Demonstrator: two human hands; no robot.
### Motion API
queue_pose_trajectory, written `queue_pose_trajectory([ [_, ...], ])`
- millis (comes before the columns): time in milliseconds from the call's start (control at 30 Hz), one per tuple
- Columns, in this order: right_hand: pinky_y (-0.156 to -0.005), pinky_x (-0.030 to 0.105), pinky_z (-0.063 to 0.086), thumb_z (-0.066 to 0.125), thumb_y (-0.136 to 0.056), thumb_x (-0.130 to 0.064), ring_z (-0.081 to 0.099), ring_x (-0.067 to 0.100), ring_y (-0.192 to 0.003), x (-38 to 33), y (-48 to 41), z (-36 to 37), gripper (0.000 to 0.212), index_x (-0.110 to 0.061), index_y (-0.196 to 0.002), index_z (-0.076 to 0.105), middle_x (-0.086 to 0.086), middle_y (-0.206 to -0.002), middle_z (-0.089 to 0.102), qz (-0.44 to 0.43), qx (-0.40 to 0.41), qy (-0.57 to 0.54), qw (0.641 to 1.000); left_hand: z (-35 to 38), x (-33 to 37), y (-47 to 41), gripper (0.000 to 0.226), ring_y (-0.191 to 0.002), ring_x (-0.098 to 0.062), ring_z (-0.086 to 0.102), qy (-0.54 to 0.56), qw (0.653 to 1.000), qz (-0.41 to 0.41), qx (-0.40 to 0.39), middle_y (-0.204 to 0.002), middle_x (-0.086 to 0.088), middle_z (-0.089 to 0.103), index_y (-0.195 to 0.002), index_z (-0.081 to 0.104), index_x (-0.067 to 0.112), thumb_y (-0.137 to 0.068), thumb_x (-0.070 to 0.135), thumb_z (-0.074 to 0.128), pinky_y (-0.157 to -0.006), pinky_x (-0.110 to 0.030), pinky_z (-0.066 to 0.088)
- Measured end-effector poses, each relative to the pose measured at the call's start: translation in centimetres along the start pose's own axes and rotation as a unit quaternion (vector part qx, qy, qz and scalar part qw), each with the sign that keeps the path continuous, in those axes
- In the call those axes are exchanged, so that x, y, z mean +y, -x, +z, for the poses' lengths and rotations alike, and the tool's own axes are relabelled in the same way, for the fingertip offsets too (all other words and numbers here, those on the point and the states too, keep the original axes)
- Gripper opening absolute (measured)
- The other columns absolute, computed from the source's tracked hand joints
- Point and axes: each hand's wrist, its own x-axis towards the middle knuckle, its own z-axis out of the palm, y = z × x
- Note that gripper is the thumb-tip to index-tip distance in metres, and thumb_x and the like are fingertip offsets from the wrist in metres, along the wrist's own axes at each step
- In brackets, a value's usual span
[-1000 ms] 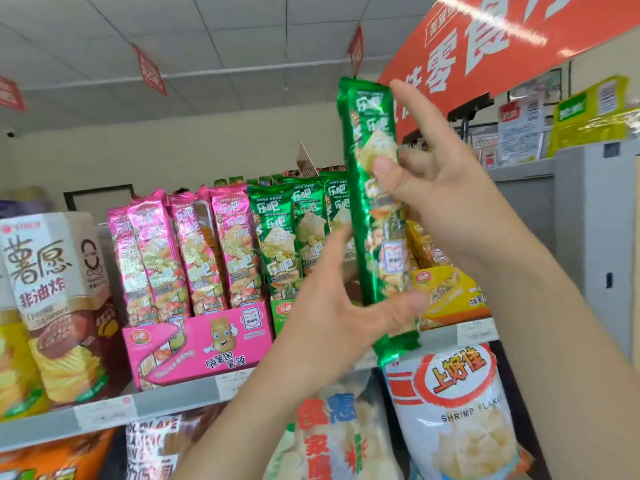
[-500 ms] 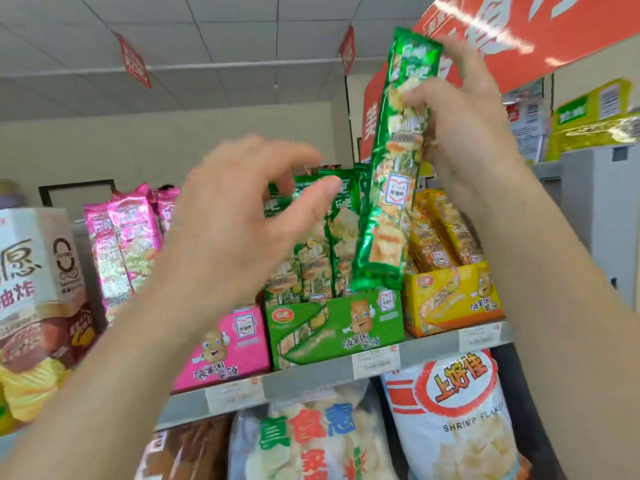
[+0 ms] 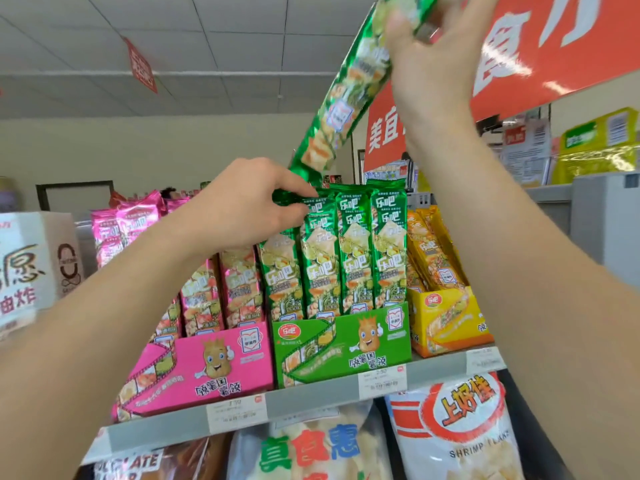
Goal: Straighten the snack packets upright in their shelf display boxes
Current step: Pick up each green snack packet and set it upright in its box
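My right hand (image 3: 429, 60) grips the upper end of a long green snack packet (image 3: 341, 109), held high and tilted, its lower end hanging just above the green display box (image 3: 341, 344). Several green packets (image 3: 353, 251) stand upright in that box. My left hand (image 3: 249, 206) pinches the top edge of the leftmost green packets in the box. A pink display box (image 3: 214, 368) with pink packets (image 3: 221, 285) sits to the left, partly hidden behind my left arm. A yellow display box (image 3: 450, 317) with leaning yellow packets (image 3: 433, 251) sits to the right.
The boxes stand on a grey shelf edge (image 3: 311, 400) with price tags. Large snack bags (image 3: 457, 431) hang below it. A tall white snack carton (image 3: 31, 268) stands at the far left. An orange banner (image 3: 554, 46) hangs above right, close to my raised hand.
My right hand has lifted the green packet higher and tilted it. My left hand has let go of it and moved onto the tops of the green packets in the box.
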Motion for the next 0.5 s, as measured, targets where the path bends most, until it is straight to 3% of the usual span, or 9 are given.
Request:
queue_pose_trajectory([
  [33, -0.096, 0.026, 0.049, 0.060, -0.089, 0.002, 0.056, 0.010, -0.110, -0.5, 1.3, 1.0, 0.051, -0.016, -0.126, 0.031, 0.005, -0.123, 0.057, 0.034, -0.050, -0.026, 0.998, -0.1, -0.2, 0.0, 0.025, -0.067, 0.015, 0.055, 0.015, 1.000, 0.009, 0.000, -0.068, 0.034, 0.064, -0.111, 0.074, 0.027, -0.087, 0.022, 0.070, -0.059, 0.007, 0.030],
  [67, -0.101, 0.031, 0.048, 0.060, -0.090, 0.002, 0.055, 0.016, -0.118, -2.9, 2.2, 3.1, 0.060, -0.015, -0.137, 0.027, 0.009, -0.130, 0.054, 0.039, -0.032, -0.018, 0.999, -0.2, -0.4, -0.1, 0.024, -0.090, 0.004, 0.017, 0.025, 1.000, 0.016, 0.000, -0.079, 0.036, 0.064, -0.111, 0.073, 0.030, -0.087, 0.026, 0.071, -0.063, 0.009, 0.028],
  [100, -0.101, 0.035, 0.048, 0.059, -0.090, 0.003, 0.054, 0.018, -0.122, -2.7, 2.3, 3.5, 0.067, -0.016, -0.144, 0.024, 0.010, -0.136, 0.052, 0.049, -0.069, -0.003, 0.996, -0.2, -0.6, -0.2, 0.024, -0.066, 0.019, 0.035, 0.029, 0.999, 0.017, -0.004, -0.090, 0.036, 0.064, -0.111, 0.072, 0.035, -0.088, 0.030, 0.071, -0.068, 0.010, 0.027],
  [200, -0.093, 0.041, 0.055, 0.055, -0.087, 0.006, 0.059, 0.017, -0.113, -1.2, 1.5, 3.3, 0.066, -0.023, -0.142, 0.032, 0.006, -0.131, 0.055, 0.040, -0.157, 0.033, 0.986, -0.5, -1.1, 0.0, 0.024, -0.094, 0.015, 0.053, 0.057, 0.998, 0.012, -0.019, -0.098, 0.036, 0.057, -0.107, 0.070, 0.046, -0.085, 0.037, 0.072, -0.080, 0.004, 0.031],
  [300, -0.090, 0.040, 0.056, 0.056, -0.086, 0.005, 0.063, 0.018, -0.101, -1.2, 1.9, 3.8, 0.057, -0.027, -0.131, 0.040, 0.003, -0.119, 0.060, 0.018, -0.262, 0.077, 0.962, -0.6, -1.0, 0.1, 0.023, -0.086, 0.009, 0.057, 0.079, 0.997, 0.017, -0.008, -0.087, 0.033, 0.059, -0.097, 0.065, 0.053, -0.078, 0.042, 0.073, -0.081, -0.003, 0.035],
  [367, -0.076, 0.035, 0.058, 0.057, -0.085, 0.005, 0.061, 0.014, -0.084, -0.7, 1.8, 4.1, 0.054, -0.032, -0.122, 0.043, 0.003, -0.109, 0.061, 0.021, -0.300, 0.097, 0.949, -0.6, -1.0, 0.1, 0.023, -0.080, 0.011, 0.057, 0.076, 0.997, 0.007, 0.009, -0.085, 0.033, 0.059, -0.099, 0.071, 0.043, -0.076, 0.045, 0.074, -0.076, 0.002, 0.034],
  [433, -0.062, 0.033, 0.055, 0.058, -0.084, 0.006, 0.060, 0.014, -0.076, -0.8, 2.1, 3.9, 0.052, -0.033, -0.116, 0.046, 0.010, -0.107, 0.062, 0.063, -0.339, 0.090, 0.934, -0.6, -1.1, 0.2, 0.022, -0.076, 0.011, 0.057, 0.070, 0.998, -0.002, 0.008, -0.083, 0.031, 0.061, -0.098, 0.073, 0.037, -0.078, 0.046, 0.073, -0.070, 0.003, 0.034],
  [500, -0.060, 0.040, 0.058, 0.059, -0.083, 0.007, 0.065, 0.023, -0.079, -0.4, 2.6, 3.8, 0.049, -0.031, -0.112, 0.048, 0.014, -0.106, 0.063, 0.111, -0.362, 0.086, 0.922, -0.6, -1.1, 0.3, 0.017, -0.073, 0.013, 0.056, 0.070, 0.998, -0.005, -0.010, -0.080, 0.028, 0.062, -0.095, 0.070, 0.038, -0.081, 0.046, 0.071, -0.066, -0.001, 0.035],
])
